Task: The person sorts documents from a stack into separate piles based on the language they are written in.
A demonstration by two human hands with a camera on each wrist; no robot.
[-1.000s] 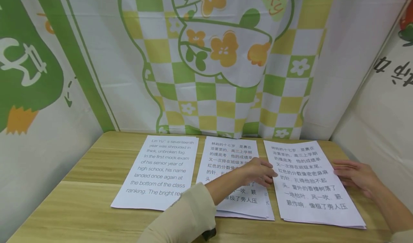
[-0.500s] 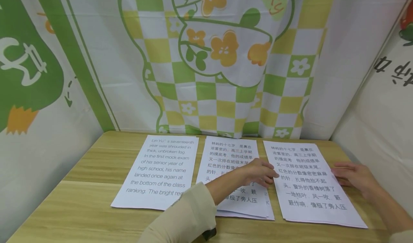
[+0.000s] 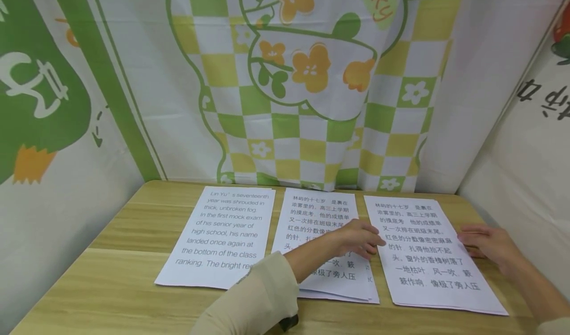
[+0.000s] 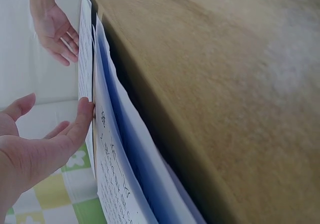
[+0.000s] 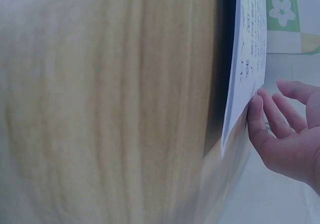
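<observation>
A stack of white paper sheets (image 3: 423,261) printed with Chinese text lies at the right of the table, between my two hands. My left hand (image 3: 358,238) reaches over the middle stack, its fingertips at the left edge of the right stack. On the opposite side, my right hand (image 3: 487,246) has its fingertips against that stack's right edge. Its thumb and fingers look loosely bent in the right wrist view, beside the sheets (image 5: 250,49). Neither hand curls round the paper. The middle stack (image 3: 318,211), also in Chinese, is partly hidden by my left forearm.
Another stack (image 3: 218,236), printed in English, lies at the left. The wooden table (image 3: 111,265) backs onto a checked curtain (image 3: 307,142), with pale printed sheets hanging at both sides. Lower sheets of the middle stack stick out at its front right.
The right stack has turned slightly, its lower left corner shifting a little to the right. My right hand has shifted slightly left along with its edge. My left hand has barely moved.
</observation>
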